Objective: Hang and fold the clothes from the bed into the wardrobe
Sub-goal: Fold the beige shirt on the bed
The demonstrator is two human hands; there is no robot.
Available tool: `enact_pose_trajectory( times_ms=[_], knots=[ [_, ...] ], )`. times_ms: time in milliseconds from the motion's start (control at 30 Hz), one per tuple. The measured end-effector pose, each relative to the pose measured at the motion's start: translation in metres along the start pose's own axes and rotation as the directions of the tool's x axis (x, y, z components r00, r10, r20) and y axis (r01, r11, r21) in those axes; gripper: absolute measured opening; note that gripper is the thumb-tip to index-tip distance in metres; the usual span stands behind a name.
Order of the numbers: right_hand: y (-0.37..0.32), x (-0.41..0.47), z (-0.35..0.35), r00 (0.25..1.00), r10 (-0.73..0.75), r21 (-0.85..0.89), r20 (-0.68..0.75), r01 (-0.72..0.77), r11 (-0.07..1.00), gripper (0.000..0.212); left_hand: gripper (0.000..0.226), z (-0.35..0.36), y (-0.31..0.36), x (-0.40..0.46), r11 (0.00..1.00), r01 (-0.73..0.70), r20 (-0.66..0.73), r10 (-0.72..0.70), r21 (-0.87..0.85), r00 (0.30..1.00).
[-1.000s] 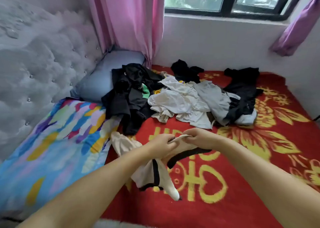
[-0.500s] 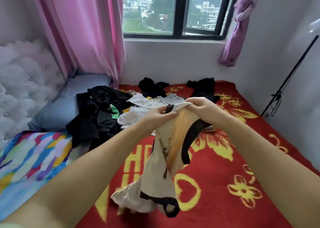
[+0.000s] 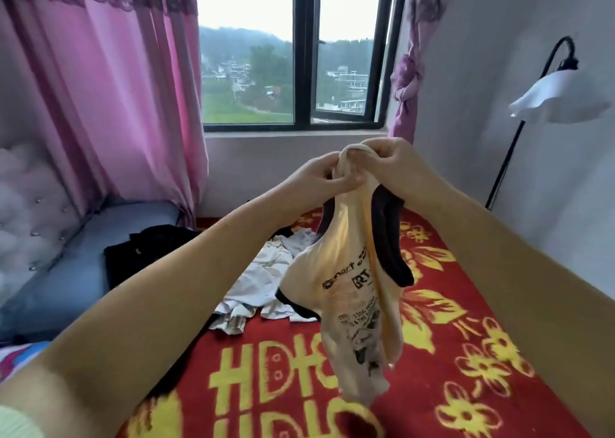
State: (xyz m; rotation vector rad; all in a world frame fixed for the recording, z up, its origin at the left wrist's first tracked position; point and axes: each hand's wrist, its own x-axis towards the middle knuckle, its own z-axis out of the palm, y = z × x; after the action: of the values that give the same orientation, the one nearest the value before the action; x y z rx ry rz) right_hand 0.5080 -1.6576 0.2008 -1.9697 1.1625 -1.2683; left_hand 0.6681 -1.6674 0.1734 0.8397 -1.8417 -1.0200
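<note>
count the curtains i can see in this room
2. A pink curtain hangs loose on the left of the window; a purple curtain is tied in a knot on its right. No others show.

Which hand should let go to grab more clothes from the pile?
Probably the left hand. Both hands pinch the top of the cream shirt, but the white clothes and black clothes lie on the left side, under the left arm. The right hand could hold the shirt.
</note>
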Motion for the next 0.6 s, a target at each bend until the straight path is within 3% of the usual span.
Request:
enact_pose_trajectory(
  times_ms=[167,333,467,533,600],
  knots=[
    [0.006,0.007,0.003,0.997,0.048,0.038,0.062,-0.051,0.998,0.013,0.014,-0.009,-0.01,0.019,0.964,0.009,-0.162,0.036,0.266,0.986],
    [0.018,0.016,0.009,0.976,0.209,0.307,0.059,-0.217,0.927,0.03,0.014,-0.008,-0.016,0.033,0.921,0.053,-0.426,0.127,0.387,0.896],
    [0.035,0.03,0.01,0.961,0.277,0.447,0.017,-0.256,0.857,0.026,0.028,0.017,-0.019,0.026,0.943,0.05,-0.237,0.032,0.33,0.971],
    [0.041,0.038,0.003,0.963,0.268,0.493,0.019,-0.243,0.835,0.025,0.037,0.02,-0.037,0.024,0.94,0.177,-0.17,-0.131,0.291,0.977],
    [0.043,0.048,-0.008,0.973,0.232,0.548,-0.003,-0.193,0.814,0.025,0.02,0.019,-0.059,0.021,0.924,0.34,-0.111,-0.324,0.178,0.939]
  ],
)
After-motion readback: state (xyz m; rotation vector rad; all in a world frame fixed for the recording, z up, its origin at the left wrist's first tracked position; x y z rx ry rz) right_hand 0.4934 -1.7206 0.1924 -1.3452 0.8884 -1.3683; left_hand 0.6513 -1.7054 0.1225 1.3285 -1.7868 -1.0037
